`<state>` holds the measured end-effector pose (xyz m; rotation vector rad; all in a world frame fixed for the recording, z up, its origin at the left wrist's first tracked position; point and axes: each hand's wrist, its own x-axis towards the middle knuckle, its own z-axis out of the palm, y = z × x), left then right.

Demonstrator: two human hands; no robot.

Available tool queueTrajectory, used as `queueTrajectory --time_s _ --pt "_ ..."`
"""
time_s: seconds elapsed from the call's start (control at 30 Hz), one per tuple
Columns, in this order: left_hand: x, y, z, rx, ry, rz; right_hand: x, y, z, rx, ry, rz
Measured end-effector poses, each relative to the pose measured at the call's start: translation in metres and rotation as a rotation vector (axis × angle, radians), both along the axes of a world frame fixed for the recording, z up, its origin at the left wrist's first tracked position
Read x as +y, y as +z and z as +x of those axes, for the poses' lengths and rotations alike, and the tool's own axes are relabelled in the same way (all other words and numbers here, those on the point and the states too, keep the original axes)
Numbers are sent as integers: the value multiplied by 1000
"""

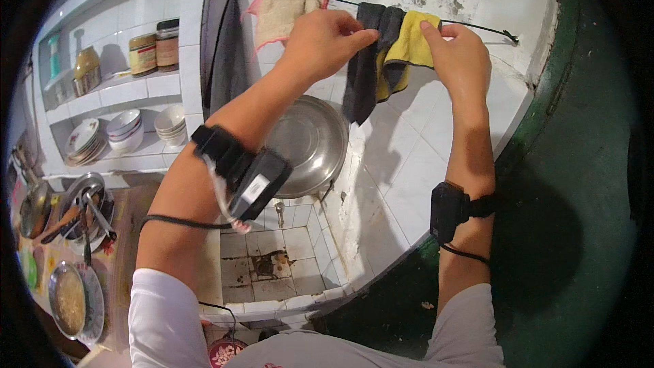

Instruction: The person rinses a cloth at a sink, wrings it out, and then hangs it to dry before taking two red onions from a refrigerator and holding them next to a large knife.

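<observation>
A thin black line (472, 26) runs along the tiled wall. Over it hangs a dark grey cloth (364, 76), and beside that a yellow cloth (409, 43) with a grey underside. My right hand (462, 61) pinches the yellow cloth's upper right edge between thumb and fingers. My left hand (327, 41) is at the dark grey cloth's upper left side, its thumb tip in front of the fabric; whether it grips the fabric is unclear. Just behind my left hand, a beige cloth with pink edging (276, 13) hangs on the same line.
Below the line, a round metal pan (311, 143) leans on the wall above a tap (279, 213) and a tiled sink basin (291, 237). Tiled shelves (153, 87) at left hold jars and stacked bowls. Utensils and a food bowl (69, 299) stand on the left table.
</observation>
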<state>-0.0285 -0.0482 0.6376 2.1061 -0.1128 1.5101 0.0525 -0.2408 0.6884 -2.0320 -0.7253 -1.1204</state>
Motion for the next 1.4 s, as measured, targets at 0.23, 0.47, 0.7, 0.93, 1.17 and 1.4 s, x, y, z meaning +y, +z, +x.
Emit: queueTrajectory --time_s 0.23,0.47,0.7,0.93,1.17,1.4 --pt "15 29 41 9 -112 0 -12 3 19 81 358 166" --pt "83 75 66 -59 -380 -460 -60 17 14 14 1040 694" --pt "108 76 86 -5 -205 -364 -60 -72 -27 444 1007 459" --pt "94 59 73 -169 -527 -486 -55 -86 -29 212 1130 386" --pt "114 33 70 -50 -291 -326 -53 -105 -8 416 917 457" --pt "114 21 55 -71 36 59 -56 -131 3 505 778 545"
